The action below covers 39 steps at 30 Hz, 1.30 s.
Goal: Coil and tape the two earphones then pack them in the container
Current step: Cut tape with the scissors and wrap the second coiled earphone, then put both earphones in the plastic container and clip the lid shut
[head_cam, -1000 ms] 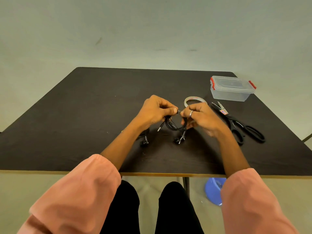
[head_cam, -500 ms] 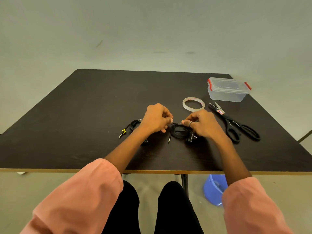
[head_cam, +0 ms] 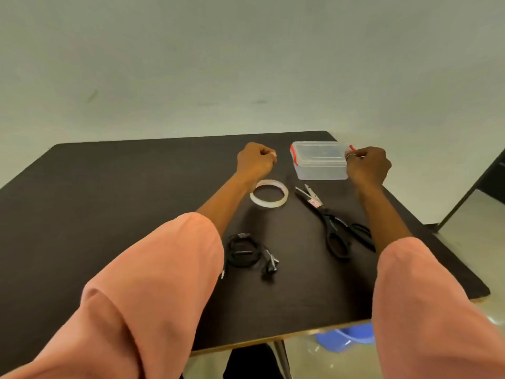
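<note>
The clear plastic container [head_cam: 318, 170] with red latches stands lidded at the table's far right. My right hand [head_cam: 367, 165] is curled against its right end, fingertips pinching at the right red latch [head_cam: 352, 148]. My left hand [head_cam: 255, 160] is a closed fist just left of the container, a small gap from the left latch, with nothing visible in it. One black earphone [head_cam: 243, 250] lies coiled on the table between my forearms, its earbuds [head_cam: 270, 265] beside it. The second earphone is hidden, possibly under my left sleeve.
A roll of clear tape [head_cam: 269, 196] lies flat below my left hand. Black scissors [head_cam: 334, 225] lie to its right, blades pointing towards the container. The dark table [head_cam: 109, 201] ends close behind the container. A blue tub [head_cam: 347, 337] sits on the floor.
Both hands let go of the coiled earphone, which now lies on the table, and reached forward to the container. My head turned, shifting the view.
</note>
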Available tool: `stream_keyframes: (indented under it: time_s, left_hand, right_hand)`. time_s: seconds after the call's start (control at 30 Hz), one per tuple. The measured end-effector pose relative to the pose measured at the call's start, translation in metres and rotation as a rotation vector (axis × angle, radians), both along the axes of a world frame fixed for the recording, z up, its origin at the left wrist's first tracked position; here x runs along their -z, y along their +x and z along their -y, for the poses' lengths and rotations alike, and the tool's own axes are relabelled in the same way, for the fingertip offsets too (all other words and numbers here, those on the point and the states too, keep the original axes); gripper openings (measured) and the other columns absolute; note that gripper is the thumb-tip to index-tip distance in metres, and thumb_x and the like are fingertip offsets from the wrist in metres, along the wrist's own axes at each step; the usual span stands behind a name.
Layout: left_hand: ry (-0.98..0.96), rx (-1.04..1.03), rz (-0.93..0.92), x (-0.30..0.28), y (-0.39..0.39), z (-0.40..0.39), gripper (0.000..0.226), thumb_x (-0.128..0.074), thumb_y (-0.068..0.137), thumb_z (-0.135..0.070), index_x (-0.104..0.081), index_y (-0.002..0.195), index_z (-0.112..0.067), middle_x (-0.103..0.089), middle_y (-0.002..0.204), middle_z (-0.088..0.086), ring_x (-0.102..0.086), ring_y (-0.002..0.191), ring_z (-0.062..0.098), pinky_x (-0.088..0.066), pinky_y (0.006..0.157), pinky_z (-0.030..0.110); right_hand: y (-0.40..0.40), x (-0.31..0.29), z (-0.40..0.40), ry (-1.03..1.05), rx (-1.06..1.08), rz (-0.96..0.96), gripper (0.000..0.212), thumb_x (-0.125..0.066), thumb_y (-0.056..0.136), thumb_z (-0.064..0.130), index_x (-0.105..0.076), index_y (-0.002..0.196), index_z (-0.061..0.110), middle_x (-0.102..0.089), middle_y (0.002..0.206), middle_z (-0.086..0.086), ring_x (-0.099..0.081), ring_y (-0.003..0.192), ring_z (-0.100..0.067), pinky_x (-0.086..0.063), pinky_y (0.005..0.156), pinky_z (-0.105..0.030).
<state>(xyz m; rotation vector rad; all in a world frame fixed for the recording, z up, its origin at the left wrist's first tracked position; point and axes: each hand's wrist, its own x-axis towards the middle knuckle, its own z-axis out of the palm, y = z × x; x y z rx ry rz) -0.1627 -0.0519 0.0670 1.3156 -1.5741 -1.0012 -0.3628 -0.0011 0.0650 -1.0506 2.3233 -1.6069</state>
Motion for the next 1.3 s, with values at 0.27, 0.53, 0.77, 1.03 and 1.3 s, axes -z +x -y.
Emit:
stream_keyframes:
  time_s: [0.27, 0.53, 0.77, 1.03, 1.3]
  left_hand:
    - [0.110, 0.093, 0.109, 0.014, -0.069, 0.029, 0.021, -0.048, 0.095, -0.009, -0.068, 0.098, -0.004, -0.063, 0.093, 0.008, -0.053, 0.083, 0.018, -0.040, 0.063, 0.023]
    - [0.190, -0.078, -0.176, 0.017, -0.075, 0.039, 0.010, -0.062, 0.090, -0.012, -0.070, 0.093, -0.007, -0.070, 0.097, 0.008, -0.067, 0.090, 0.020, -0.058, 0.084, 0.036]
    - [0.233, -0.154, -0.392, -0.002, -0.037, 0.032, 0.027, -0.070, 0.086, -0.024, -0.067, 0.104, -0.005, -0.072, 0.097, 0.011, -0.071, 0.081, 0.021, -0.061, 0.070, 0.036]
    - [0.230, -0.207, -0.588, -0.018, 0.081, -0.010, 0.005, -0.070, 0.083, -0.010, -0.069, 0.086, -0.007, -0.070, 0.076, 0.007, -0.068, 0.067, 0.019, -0.057, 0.060, 0.029]
    - [0.224, -0.301, -0.632, 0.013, 0.205, -0.048, 0.007, -0.068, 0.086, -0.010, -0.071, 0.092, -0.007, -0.071, 0.088, 0.009, -0.070, 0.071, 0.017, -0.057, 0.066, 0.033]
  right_hand:
    - [-0.037, 0.007, 0.018, 0.245, -0.117, 0.000, 0.050, -0.057, 0.095, 0.031, -0.045, 0.134, 0.002, -0.049, 0.139, -0.015, -0.048, 0.126, -0.033, -0.042, 0.099, -0.034]
    - [-0.034, 0.009, 0.024, 0.060, -0.072, 0.242, 0.031, -0.069, 0.087, 0.021, -0.058, 0.111, 0.004, -0.058, 0.104, -0.009, -0.058, 0.091, -0.023, -0.052, 0.084, -0.031]
    - [0.001, -0.010, 0.012, -0.105, -0.117, 0.340, 0.013, -0.069, 0.085, 0.020, -0.061, 0.091, 0.011, -0.058, 0.083, -0.001, -0.060, 0.083, -0.023, -0.056, 0.084, -0.038]
    - [0.090, -0.011, -0.008, -0.181, -0.269, 0.416, 0.027, -0.068, 0.087, 0.030, -0.063, 0.083, 0.004, -0.071, 0.086, -0.011, -0.071, 0.071, -0.024, -0.061, 0.061, -0.038]
    - [0.186, 0.001, -0.021, -0.016, -0.578, 0.412, 0.018, -0.069, 0.087, 0.016, -0.066, 0.094, 0.000, -0.071, 0.087, -0.014, -0.072, 0.067, -0.024, -0.061, 0.060, -0.037]
